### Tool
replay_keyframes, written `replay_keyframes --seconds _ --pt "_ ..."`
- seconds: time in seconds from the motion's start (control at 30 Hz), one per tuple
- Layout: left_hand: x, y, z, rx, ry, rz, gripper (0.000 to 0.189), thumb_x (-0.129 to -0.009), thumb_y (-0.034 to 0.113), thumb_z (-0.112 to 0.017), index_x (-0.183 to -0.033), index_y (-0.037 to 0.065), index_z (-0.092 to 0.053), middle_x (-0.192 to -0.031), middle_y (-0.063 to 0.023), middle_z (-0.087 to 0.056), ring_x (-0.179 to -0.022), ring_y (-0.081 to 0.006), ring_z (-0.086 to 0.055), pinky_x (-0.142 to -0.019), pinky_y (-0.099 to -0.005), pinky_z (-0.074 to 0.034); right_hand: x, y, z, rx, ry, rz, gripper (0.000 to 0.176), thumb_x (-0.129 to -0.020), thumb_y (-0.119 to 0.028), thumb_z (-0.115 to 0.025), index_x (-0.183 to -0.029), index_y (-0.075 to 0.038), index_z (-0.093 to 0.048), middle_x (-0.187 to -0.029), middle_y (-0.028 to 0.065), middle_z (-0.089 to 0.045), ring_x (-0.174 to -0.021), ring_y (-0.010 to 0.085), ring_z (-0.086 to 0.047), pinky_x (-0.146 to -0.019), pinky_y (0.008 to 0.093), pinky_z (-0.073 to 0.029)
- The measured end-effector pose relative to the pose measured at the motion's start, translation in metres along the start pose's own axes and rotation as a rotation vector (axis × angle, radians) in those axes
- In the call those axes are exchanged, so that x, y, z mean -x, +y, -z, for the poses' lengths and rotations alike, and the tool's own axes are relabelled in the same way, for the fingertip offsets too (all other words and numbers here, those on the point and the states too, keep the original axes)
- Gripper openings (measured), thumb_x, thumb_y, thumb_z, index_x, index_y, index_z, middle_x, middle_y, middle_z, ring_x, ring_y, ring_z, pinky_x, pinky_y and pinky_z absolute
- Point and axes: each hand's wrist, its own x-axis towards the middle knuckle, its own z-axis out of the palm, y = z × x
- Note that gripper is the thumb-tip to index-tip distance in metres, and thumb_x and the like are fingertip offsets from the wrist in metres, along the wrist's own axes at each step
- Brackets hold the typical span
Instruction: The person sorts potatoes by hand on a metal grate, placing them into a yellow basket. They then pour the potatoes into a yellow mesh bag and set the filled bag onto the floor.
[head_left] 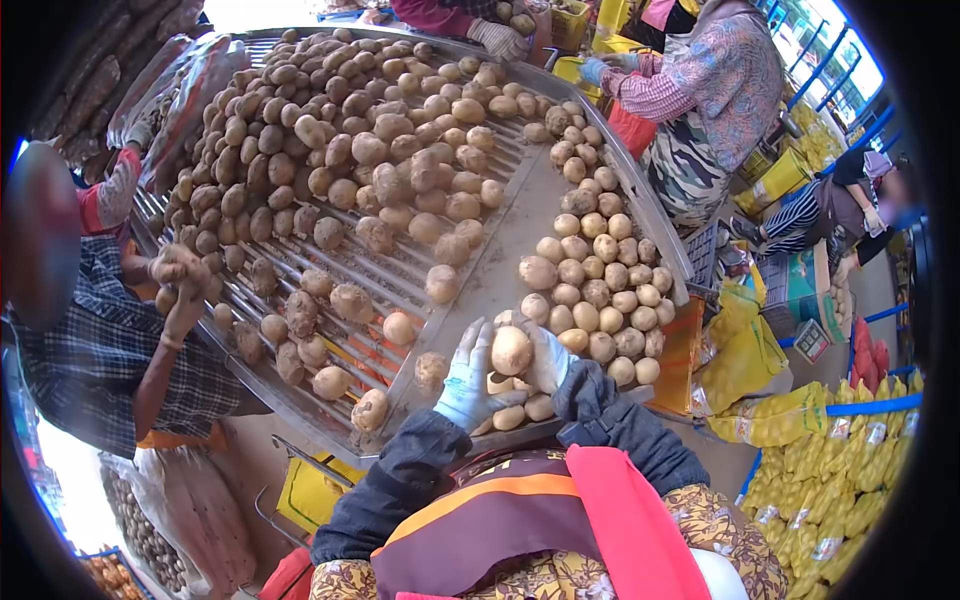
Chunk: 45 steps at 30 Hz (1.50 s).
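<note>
My right hand (548,360), in a pale blue-white glove, is closed around a potato (512,351) at the near edge of the sorting table. My left hand (468,381), gloved alike, is beside that potato with its fingers stretched out and its thumb over several smaller potatoes (509,417) by the edge. Just left of it lies a dirt-covered potato (431,371). To the right, many cleaner potatoes (592,268) cover the flat metal strip.
A large heap of potatoes (330,130) lies on the slatted part of the table (440,335). A co-worker in a checked shirt (80,340) handles potatoes at left; others work at the far side. Yellow net bags (840,480) and a yellow crate (318,488) stand around.
</note>
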Motion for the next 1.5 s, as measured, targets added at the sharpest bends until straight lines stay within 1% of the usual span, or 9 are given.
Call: replay_keyframes --seconds 0.17,0.27,0.37,0.63,0.7,1.0,1.17,1.3,1.5 --pt "-0.014 0.005 -0.025 0.306 -0.056 -0.093 0.090 -0.069 0.029 -0.086 -0.139 0.003 -0.036 -0.133 -0.0173 -0.047 -0.123 -0.0301 -0.048 -0.105 -0.0398 -0.040 -0.011 0.020 0.055 0.708 0.235 0.251 0.032 -0.100 -0.031 -0.049 -0.099 -0.002 -0.061 -0.089 0.0104 -0.066 -0.080 0.0156 -0.060 -0.072 0.0317 -0.052" --pt "-0.011 0.001 -0.028 0.900 0.077 0.387 0.075 -0.077 0.040 -0.080 -0.133 0.007 -0.043 -0.115 -0.0050 -0.057 -0.108 -0.0175 -0.057 -0.093 -0.0325 -0.048 0.027 -0.013 0.020 0.887 0.350 0.386 0.029 -0.099 -0.028 -0.053 -0.096 0.000 -0.062 -0.083 0.0131 -0.066 -0.076 0.0199 -0.061 -0.072 0.0331 -0.052" --pt "-0.011 0.013 -0.006 1.381 -0.210 0.667 0.076 -0.087 0.070 -0.049 -0.132 0.009 -0.046 -0.115 -0.0056 -0.059 -0.097 -0.0155 -0.059 -0.079 -0.0276 -0.049 0.040 -0.026 -0.021 0.998 -0.062 0.843 0.044 -0.093 -0.027 -0.061 -0.128 -0.001 -0.053 -0.120 0.0200 -0.058 -0.113 0.0304 -0.056 -0.100 0.0366 -0.043" --pt "0.026 0.020 0.026 1.907 -0.195 0.659 0.079 -0.082 0.077 -0.045 -0.120 0.008 -0.055 -0.099 -0.0089 -0.065 -0.072 -0.0178 -0.060 -0.062 -0.0298 -0.048 0.018 -0.017 -0.043 0.536 -0.197 -0.001 0.028 -0.097 -0.015 -0.053 -0.122 -0.003 -0.056 -0.117 0.0105 -0.062 -0.094 0.0228 -0.064 -0.084 0.0312 -0.053" --pt "0.033 0.024 0.036 1.751 0.125 0.844 0.070 -0.084 0.069 -0.053 -0.122 0.010 -0.054 -0.105 -0.0108 -0.065 -0.084 -0.0209 -0.064 -0.065 -0.0317 -0.051 0.022 0.000 -0.061 1.204 -0.490 0.757 0.034 -0.094 -0.018 -0.057 -0.125 -0.004 -0.053 -0.120 0.0124 -0.058 -0.101 0.0296 -0.061 -0.091 0.0375 -0.049" --pt "0.308 -0.050 0.138 1.335 0.887 1.081 0.048 -0.087 0.060 -0.056 -0.119 0.024 -0.052 -0.096 -0.0118 -0.065 -0.064 -0.0300 -0.063 -0.047 -0.0350 -0.050 -0.077 -0.073 0.056 2.252 0.591 0.583 0.060 -0.083 -0.042 -0.062 -0.135 -0.015 -0.047 -0.138 0.0183 -0.041 -0.130 0.0374 -0.036 -0.107 0.0526 -0.030" --pt "0.399 -0.117 0.147 0.247 1.317 1.348 0.056 -0.091 0.045 -0.060 -0.131 0.009 -0.047 -0.118 -0.0144 -0.055 -0.110 -0.0275 -0.053 -0.093 -0.0407 -0.047 -0.075 -0.055 0.020 2.326 0.387 0.289 0.081 -0.079 -0.049 -0.065 -0.143 -0.008 -0.036 -0.137 0.0158 -0.044 -0.130 0.0333 -0.038 -0.110 0.0504 -0.025" --pt "0.298 -0.050 0.144 -0.506 0.955 0.901 0.048 -0.088 0.018 -0.063 -0.130 -0.001 -0.048 -0.120 -0.0188 -0.053 -0.113 -0.0311 -0.052 -0.097 -0.0395 -0.043 -0.062 -0.062 -0.019 2.324 0.176 0.095 0.079 -0.074 -0.043 -0.071 -0.139 -0.009 -0.040 -0.127 0.0133 -0.052 -0.122 0.0305 -0.048 -0.110 0.0501 -0.024" --pt "0.132 0.021 0.101 -0.047 0.307 0.229 0.059 -0.071 0.006 -0.077 -0.124 0.001 -0.052 -0.119 -0.0201 -0.056 -0.105 -0.0355 -0.059 -0.091 -0.0433 -0.049 -0.048 -0.077 -0.073 1.693 0.098 -0.023 0.070 -0.074 -0.046 -0.076 -0.129 -0.010 -0.052 -0.122 0.0101 -0.061 -0.114 0.0265 -0.057 -0.096 0.0402 -0.043"
